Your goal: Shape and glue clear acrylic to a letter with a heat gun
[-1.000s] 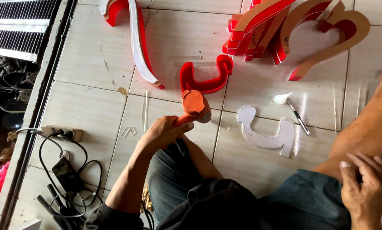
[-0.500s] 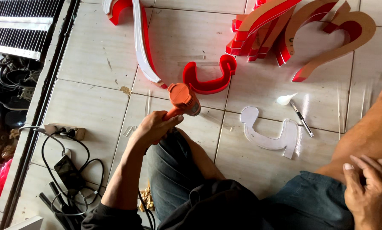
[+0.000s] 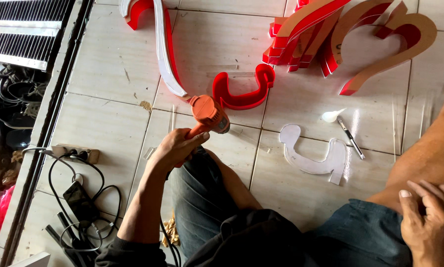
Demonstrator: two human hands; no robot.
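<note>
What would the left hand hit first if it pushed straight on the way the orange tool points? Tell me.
Likely the long red and white curved strip just past the nozzle. The left hand aims the orange heat gun up the tiled floor; the red hooked letter lies just right. Depth unclear.

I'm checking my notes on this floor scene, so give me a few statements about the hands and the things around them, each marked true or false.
1. The left hand grips an orange heat gun. True.
2. The right hand holds the small utility knife. False: it rests on the person's knee; the knife lies on the tiled floor.
3. The white flat curved cut-out lies on the floor, apart from the red curved channel letter. True.
4. The heat gun's nozzle points away from the red curved channel letter. False: it points toward it.
</note>
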